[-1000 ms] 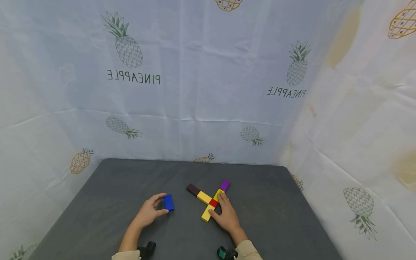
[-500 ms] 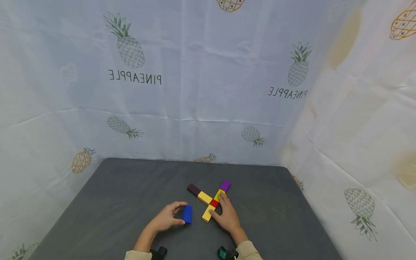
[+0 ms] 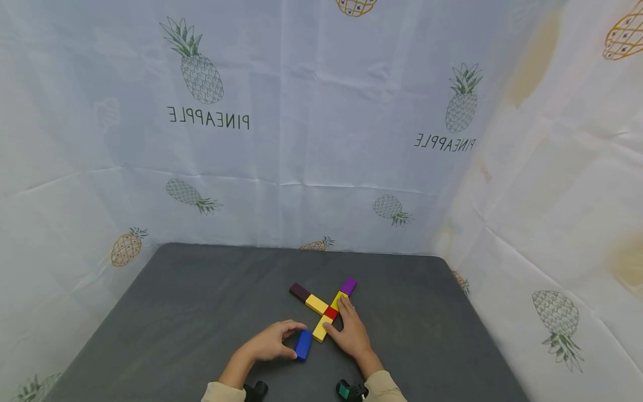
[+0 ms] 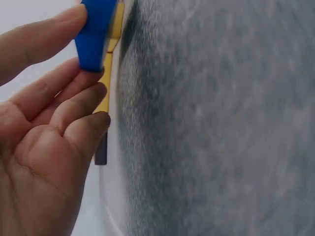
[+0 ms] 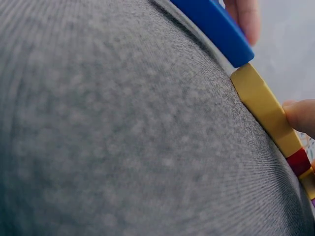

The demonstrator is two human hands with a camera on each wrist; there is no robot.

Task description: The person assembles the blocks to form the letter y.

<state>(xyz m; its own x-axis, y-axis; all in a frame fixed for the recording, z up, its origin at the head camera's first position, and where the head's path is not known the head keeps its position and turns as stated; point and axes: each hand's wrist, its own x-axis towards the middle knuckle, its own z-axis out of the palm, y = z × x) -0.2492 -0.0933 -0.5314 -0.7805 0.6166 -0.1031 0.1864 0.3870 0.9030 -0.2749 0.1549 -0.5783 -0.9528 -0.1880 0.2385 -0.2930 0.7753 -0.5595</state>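
Between thumb and fingertips, my left hand (image 3: 271,341) pinches a blue rectangular block (image 3: 303,344), tilted toward the near end of a pale yellow block (image 3: 319,333). In the right wrist view the blue block's (image 5: 216,32) corner meets that yellow block's (image 5: 266,110) end, overlapping it there. My right hand (image 3: 354,336) rests along the row with fairly straight fingers, thumb on the pale yellow block and fingertips on a bright yellow block (image 3: 336,302). Between these two sits a red cube (image 3: 330,313). A purple block (image 3: 349,287) caps the row's far end.
From the red cube a second arm runs up-left: another pale yellow block (image 3: 316,305), then a dark brown block (image 3: 299,292). All lie on a dark grey table (image 3: 226,279). A white pineapple-print curtain (image 3: 321,139) hangs behind and at the sides.
My left hand has carried the blue block rightward and nearer to me, from well left of the row to beside its near end, turning the block. The right hand stays on the row.
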